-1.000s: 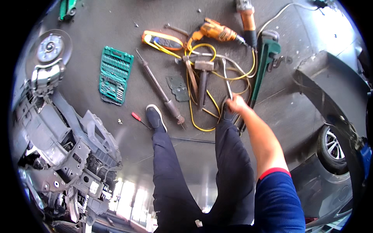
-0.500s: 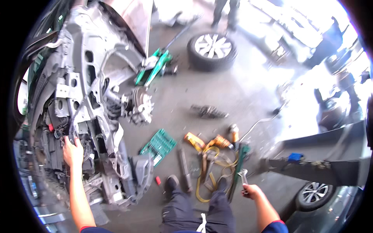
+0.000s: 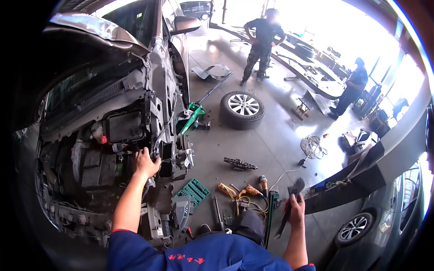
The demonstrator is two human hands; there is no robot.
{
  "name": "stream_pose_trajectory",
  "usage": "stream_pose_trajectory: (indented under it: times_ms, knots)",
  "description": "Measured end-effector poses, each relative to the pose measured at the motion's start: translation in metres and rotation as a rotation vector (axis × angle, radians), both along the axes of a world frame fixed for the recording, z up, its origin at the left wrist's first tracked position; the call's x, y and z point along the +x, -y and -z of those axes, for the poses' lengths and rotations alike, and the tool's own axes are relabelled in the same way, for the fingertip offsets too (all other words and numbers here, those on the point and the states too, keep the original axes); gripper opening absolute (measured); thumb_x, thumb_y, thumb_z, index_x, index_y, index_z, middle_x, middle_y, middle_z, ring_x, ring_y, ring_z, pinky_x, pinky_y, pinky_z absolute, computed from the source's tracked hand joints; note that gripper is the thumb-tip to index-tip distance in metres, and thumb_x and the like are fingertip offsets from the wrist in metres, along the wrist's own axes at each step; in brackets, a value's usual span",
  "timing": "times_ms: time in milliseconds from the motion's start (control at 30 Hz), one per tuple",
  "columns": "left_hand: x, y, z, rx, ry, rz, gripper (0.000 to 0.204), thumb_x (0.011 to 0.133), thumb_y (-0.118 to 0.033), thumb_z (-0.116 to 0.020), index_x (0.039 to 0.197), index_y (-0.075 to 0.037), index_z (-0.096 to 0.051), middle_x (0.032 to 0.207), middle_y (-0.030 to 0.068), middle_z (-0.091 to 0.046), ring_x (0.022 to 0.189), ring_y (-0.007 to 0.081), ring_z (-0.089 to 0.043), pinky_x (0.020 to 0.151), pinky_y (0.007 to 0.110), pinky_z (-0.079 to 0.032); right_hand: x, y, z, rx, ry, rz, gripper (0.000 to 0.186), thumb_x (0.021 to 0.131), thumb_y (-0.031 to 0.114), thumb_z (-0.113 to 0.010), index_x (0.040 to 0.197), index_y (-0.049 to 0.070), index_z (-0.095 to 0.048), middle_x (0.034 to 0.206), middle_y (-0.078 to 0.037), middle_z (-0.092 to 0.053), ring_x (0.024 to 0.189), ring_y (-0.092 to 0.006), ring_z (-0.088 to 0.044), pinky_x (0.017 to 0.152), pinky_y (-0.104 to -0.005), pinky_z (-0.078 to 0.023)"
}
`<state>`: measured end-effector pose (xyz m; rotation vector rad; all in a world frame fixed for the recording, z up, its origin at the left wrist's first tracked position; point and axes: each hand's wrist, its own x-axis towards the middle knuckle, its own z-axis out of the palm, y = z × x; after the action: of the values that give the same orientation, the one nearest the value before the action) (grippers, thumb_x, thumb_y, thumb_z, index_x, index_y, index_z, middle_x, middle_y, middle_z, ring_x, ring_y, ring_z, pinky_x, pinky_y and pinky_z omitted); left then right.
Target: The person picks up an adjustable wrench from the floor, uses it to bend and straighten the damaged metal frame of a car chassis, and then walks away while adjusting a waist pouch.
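1. Far left: stripped car front, bumper off, hood up, engine bay parts & wiring exposed.
2. Left hand up against the car's bare front frame, fingers curled round a bracket edge beside the black box w/ red cap. Grip looks closed on the metal; can't see the fingertips themselves.
3. Just right of the car, low on the floor: green socket set case, open, lying flat nr the person's feet.
4. Above that: green floor jack w/ long handle angled up toward a loose grey panel.
5. Centre floor: loose wheel lying flat, well apart from the tool pile. Small scissor jack btwn wheel & tools.
6. Tool pile by the feet: orange drill, yellow cord, long bar, green pipe wrench lying on the floor.
7. Right hand held out over the floor, fingers wrapped tight round the handle of a dark adjustable wrench; wrench head points up, handle tip runs down-left, off the floor.
8. Right of that: coiled white cable on the floor, grey car w/ wheel at lower right.
9. Back: two other ppl standing, one nr centre top, one far right.
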<state>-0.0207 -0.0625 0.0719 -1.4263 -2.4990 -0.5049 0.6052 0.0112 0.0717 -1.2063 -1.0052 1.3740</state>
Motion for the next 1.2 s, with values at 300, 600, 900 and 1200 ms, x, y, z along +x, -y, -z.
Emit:
stream_pose_trajectory:
  times_ms: [300, 600, 900, 1200]
  knots:
    - [0.008, 0.01, -0.039, -0.158, 0.298, -0.132, 0.081, 0.081, -0.049, -0.073, 0.136, -0.002, -0.038, 0.108, 0.0298, -0.069, 0.102, 0.0474, -0.067, 0.089, 0.053, -0.053, -0.083, -0.038, -0.122, 0.322, -0.032, -0.102, 0.021, 0.104, 0.023, -0.056, 0.113, 0.004, -0.053, 0.086, -0.009, -0.065, 0.06, -0.0114, -0.057, 0.052, -0.0275, -0.05]
    - [0.018, -0.004, -0.034, -0.116, 0.313, -0.173, 0.081, 0.078, -0.047, -0.076, 0.14, -0.008, -0.042, 0.11, 0.0308, -0.068, 0.105, 0.0492, -0.064, 0.09, 0.055, -0.051, -0.193, -0.166, -0.079, 0.176, 0.126, -0.573, 0.026, 0.102, 0.02, -0.059, 0.122, 0.003, -0.055, 0.105, -0.011, -0.072, 0.066, -0.0105, -0.059, 0.06, -0.028, -0.053]
    - [0.016, -0.019, -0.027, -0.053, 0.242, -0.199, 0.074, 0.076, -0.04, -0.078, 0.136, -0.01, -0.046, 0.116, 0.0268, -0.067, 0.107, 0.0465, -0.063, 0.092, 0.053, -0.05, -0.21, -0.238, -0.017, -0.027, 0.516, -0.952, 0.023, 0.102, 0.021, -0.056, 0.113, 0.0, -0.059, 0.089, -0.008, -0.072, 0.066, -0.0112, -0.063, 0.056, -0.0287, -0.053]
    - [-0.003, 0.002, -0.003, -0.122, 0.361, -0.19, 0.084, 0.081, -0.044, -0.077, 0.149, -0.009, -0.042, 0.134, 0.0276, -0.058, 0.124, 0.0432, -0.056, 0.103, 0.048, -0.048, -0.262, -0.238, -0.001, -0.044, 0.574, -1.213, 0.026, 0.097, 0.016, -0.056, 0.114, 0.0, -0.068, 0.094, -0.009, -0.073, 0.078, -0.0141, -0.066, 0.068, -0.0322, -0.056]
